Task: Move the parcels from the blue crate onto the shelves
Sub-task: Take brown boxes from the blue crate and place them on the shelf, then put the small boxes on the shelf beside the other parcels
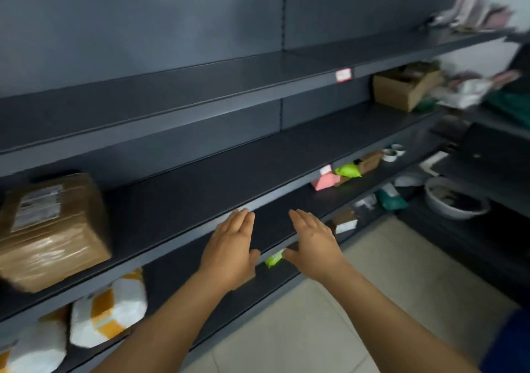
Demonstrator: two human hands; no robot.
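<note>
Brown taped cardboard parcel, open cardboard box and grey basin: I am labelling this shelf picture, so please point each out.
Brown taped cardboard parcel point(54, 229): head view, on its taped front face.
Open cardboard box point(401, 91): head view, on its front side wall.
Grey basin point(447, 210): head view, on its near outer wall.

Dark grey metal shelves point(200, 169) run in tiers along a matching back panel, slanting across the wide-angle frame. A brown cardboard parcel wrapped in clear tape point(51, 229), bearing a white shipping label on top, sits at the left end of the middle tier, near its front edge. Beneath it, on the next tier down, lie two white plastic mailer parcels with orange patches point(107, 312), side by side and bulging. Farther right on that tier rest a pink parcel point(325, 182) and a lime-green pouch point(348, 170), just beside each other. A second small lime-green packet point(274, 258) lies on a lower tier. At the frame's lower right edge, a sliver of blue point(509, 344), possibly the crate, is blurred.
</note>
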